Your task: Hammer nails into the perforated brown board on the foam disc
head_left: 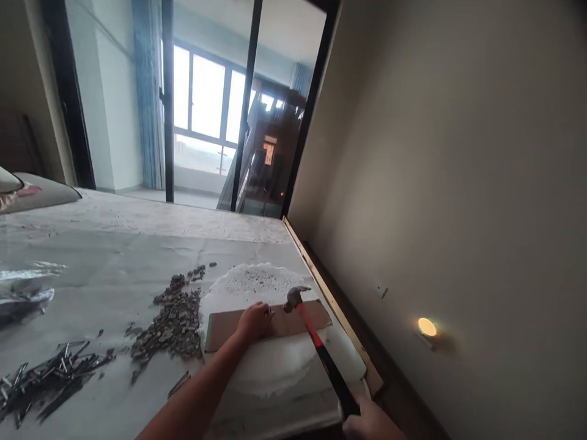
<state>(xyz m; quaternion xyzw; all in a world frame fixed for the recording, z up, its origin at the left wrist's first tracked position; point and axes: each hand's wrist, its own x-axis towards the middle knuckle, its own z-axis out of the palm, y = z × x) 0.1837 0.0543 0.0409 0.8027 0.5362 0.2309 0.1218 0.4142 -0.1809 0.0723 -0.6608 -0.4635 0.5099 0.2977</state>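
Note:
My right hand point(371, 421) at the bottom edge is closed round the black grip of a red-and-black hammer point(321, 351). Its steel head point(293, 297) hovers just above a flat brown board point(275, 324). The board lies on a white foam sheet point(275, 366) near the right edge of the covered surface. My left hand point(254, 321) rests on the board with its fingers pinched together right beside the hammer head; what they pinch is too small to make out.
A heap of small dark bits point(172, 321) lies left of the board, and a pile of long nails point(46, 376) sits further left. White crumbs point(257, 278) cover the foam's far part. A wall point(458, 183) with a small lit lamp point(427, 327) stands at right.

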